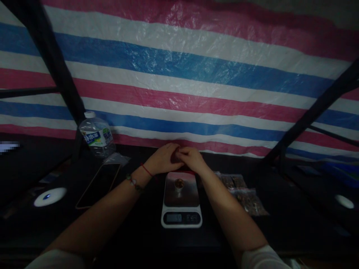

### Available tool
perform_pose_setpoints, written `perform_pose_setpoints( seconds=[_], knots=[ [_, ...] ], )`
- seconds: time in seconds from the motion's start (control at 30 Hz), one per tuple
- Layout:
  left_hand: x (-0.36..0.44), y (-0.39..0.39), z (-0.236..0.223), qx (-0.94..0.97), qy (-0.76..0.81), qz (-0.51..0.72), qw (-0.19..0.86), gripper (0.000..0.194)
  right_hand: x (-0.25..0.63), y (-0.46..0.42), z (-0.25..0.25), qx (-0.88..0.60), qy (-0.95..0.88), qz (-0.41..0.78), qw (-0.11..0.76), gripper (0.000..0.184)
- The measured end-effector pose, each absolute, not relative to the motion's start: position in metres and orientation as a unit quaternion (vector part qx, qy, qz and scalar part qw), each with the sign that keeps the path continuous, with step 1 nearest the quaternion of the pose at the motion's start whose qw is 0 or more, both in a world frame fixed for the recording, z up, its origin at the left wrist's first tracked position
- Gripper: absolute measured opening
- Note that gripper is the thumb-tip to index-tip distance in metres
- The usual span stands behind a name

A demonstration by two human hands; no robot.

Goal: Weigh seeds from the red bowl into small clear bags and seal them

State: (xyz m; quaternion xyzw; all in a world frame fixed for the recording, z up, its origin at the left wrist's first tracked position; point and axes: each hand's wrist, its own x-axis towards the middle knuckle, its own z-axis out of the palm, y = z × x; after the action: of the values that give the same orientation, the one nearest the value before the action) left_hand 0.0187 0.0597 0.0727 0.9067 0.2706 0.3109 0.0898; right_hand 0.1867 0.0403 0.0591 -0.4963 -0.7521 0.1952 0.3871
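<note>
My left hand (165, 160) and my right hand (193, 158) meet just behind a small kitchen scale (181, 215). The left fingers curve forward and the right fingers are bent in a pinch beside them. Something dark and reddish shows between the two hands, too dim to name. On the scale's metal plate stands a tiny round cup (178, 184) with brown bits in it. The scale's display is lit, its digits unreadable. A sliver of red lies behind the plate, partly hidden by my right wrist.
Small clear zip bags (251, 201) with brown contents lie right of my right forearm. To the left are a phone (99, 185), a large clear plastic bottle (97, 136) and a white oval device (50, 197). Striped sheeting (196, 74) hangs behind, between dark slanted posts.
</note>
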Motion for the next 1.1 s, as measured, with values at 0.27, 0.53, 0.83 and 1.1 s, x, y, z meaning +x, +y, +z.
perform_pose_setpoints(
  seconds=[0.27,0.53,0.83,1.1],
  knots=[
    [0.001,0.055,0.048,0.911,0.296,0.282,0.06,0.031,0.178,0.036,0.06,-0.455,-0.804,0.213,0.318,0.006],
    [-0.023,0.062,0.008,0.866,0.368,0.315,0.12,0.034,0.208,0.013,0.041,-0.444,-0.751,0.278,0.402,0.034],
    [-0.027,0.061,-0.005,0.874,0.361,0.292,0.143,0.044,0.211,-0.017,0.001,-0.442,-0.801,0.263,0.306,0.038],
    [-0.021,0.051,-0.007,0.883,0.321,0.298,0.169,0.053,0.201,-0.004,-0.008,-0.448,-0.672,0.35,0.474,0.038]
  ],
)
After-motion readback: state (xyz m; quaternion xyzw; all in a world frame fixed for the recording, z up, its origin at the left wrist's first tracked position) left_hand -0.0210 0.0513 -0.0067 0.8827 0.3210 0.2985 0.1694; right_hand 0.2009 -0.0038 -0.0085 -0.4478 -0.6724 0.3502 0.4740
